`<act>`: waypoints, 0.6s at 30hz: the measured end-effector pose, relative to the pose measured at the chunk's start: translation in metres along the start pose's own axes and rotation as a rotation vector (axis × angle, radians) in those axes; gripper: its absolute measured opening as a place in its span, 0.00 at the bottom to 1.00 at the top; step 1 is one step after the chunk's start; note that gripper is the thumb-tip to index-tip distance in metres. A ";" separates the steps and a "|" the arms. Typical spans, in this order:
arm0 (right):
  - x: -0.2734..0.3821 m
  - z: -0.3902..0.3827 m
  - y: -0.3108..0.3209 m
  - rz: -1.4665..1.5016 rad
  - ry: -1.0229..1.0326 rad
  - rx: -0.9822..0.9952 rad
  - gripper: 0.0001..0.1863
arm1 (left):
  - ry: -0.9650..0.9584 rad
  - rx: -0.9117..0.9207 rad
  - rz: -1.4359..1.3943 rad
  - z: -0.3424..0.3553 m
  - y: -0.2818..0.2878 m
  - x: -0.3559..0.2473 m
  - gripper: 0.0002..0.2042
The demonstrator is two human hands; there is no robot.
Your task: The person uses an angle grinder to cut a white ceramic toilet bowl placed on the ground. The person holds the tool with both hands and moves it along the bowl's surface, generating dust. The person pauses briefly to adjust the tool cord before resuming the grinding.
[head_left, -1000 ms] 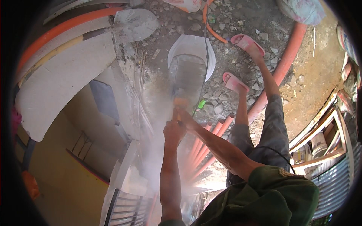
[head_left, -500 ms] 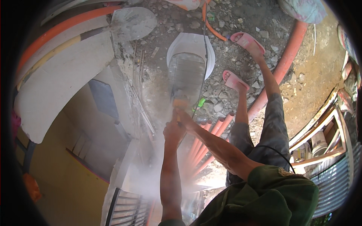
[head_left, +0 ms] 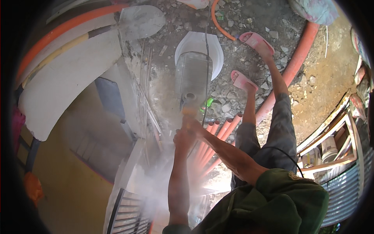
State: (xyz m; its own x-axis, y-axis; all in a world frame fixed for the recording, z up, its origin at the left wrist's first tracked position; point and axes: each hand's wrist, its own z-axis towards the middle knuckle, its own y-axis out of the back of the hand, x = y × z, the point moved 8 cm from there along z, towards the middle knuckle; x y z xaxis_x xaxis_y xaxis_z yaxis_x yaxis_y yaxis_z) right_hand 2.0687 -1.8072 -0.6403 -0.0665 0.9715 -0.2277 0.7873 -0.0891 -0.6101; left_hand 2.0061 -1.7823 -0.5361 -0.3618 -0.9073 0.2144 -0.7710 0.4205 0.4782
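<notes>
Both my hands are closed round an orange power tool (head_left: 189,112) that looks like an angle grinder, with a round grey head at its far end. My right hand (head_left: 192,125) wraps the body farther forward; my left hand (head_left: 183,139) grips just behind and partly overlaps it. The tool head lies over the near end of a grey slab (head_left: 193,74) with lines across its face. The slab's far end rests on a white curved basin-like piece (head_left: 217,58). Dust hides the exact contact between tool and slab. A dark cable (head_left: 207,43) crosses the slab.
Thick dust (head_left: 159,187) drifts by my left forearm. Orange pipes (head_left: 226,130) lie beside my right forearm, near a green scrap (head_left: 208,103). My feet in pink slippers (head_left: 243,80) stand on rubble. A shovel blade (head_left: 142,21) leans at the wall, and a large orange pipe (head_left: 292,72) lies right.
The tool and both hands have shifted slightly toward me and right, and its round head shows more clearly. The dust has spread over the doorway at left. Both hands keep their grip.
</notes>
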 end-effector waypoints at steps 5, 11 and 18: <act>0.017 -0.010 -0.005 -0.031 -0.010 -0.073 0.18 | -0.005 -0.008 -0.004 0.004 -0.003 -0.004 0.46; 0.031 -0.009 -0.004 -0.063 -0.030 -0.133 0.18 | -0.018 0.022 0.023 0.012 0.000 -0.015 0.47; 0.030 -0.004 -0.003 0.044 -0.072 -0.080 0.18 | 0.002 0.034 0.032 0.017 0.002 -0.020 0.47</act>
State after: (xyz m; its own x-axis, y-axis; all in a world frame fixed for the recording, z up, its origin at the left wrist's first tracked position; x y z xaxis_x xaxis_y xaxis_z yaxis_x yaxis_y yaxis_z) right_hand 2.0662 -1.7773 -0.6423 -0.0727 0.9485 -0.3084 0.8367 -0.1103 -0.5364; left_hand 2.0029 -1.7633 -0.5538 -0.3854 -0.8935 0.2306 -0.7763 0.4491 0.4423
